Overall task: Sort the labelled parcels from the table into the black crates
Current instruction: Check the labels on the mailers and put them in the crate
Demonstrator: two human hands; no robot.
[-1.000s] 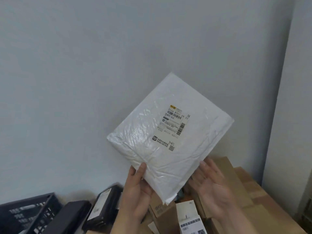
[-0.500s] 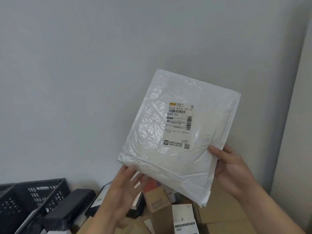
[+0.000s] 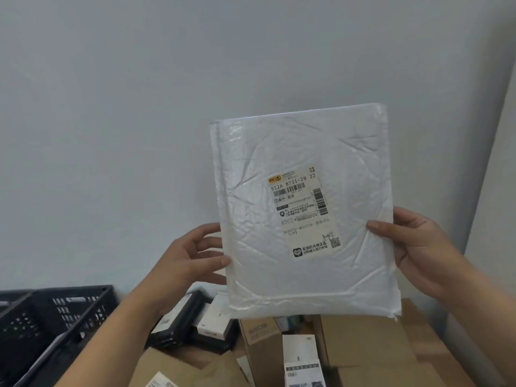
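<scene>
Grey wall (image 3: 139,107) fills most of our view, with a paler wall panel (image 3: 499,191) meeting it at the right. Below it lies a pile of parcels; whatever carries them is hidden, so we cannot tell its edges.

Nearest us, at the bottom, we count about four brown cardboard boxes: a flat one (image 3: 181,367) at lower left with a label corner showing, a small upright one (image 3: 262,344) in the middle, a large one (image 3: 363,342) to its right, and another (image 3: 435,358) stacked beside that at the right edge. A white labelled box (image 3: 300,358) stands between the small and the large one. Behind the flat box lie two black parcels (image 3: 178,322), just beside each other, and one small white box (image 3: 213,322) rests on them. At far left we see two black crates: the nearer crate (image 3: 55,325), and only a corner of the second crate (image 3: 11,297) behind it.

Above the pile, our hands hold one white mailer (image 3: 304,213) up in the air, upright, label (image 3: 304,210) facing us. Our left hand (image 3: 187,258) touches its left edge, thumb on the front and fingers spread behind. Our right hand (image 3: 418,250) pinches the right edge, thumb in front, fingers curled behind.
</scene>
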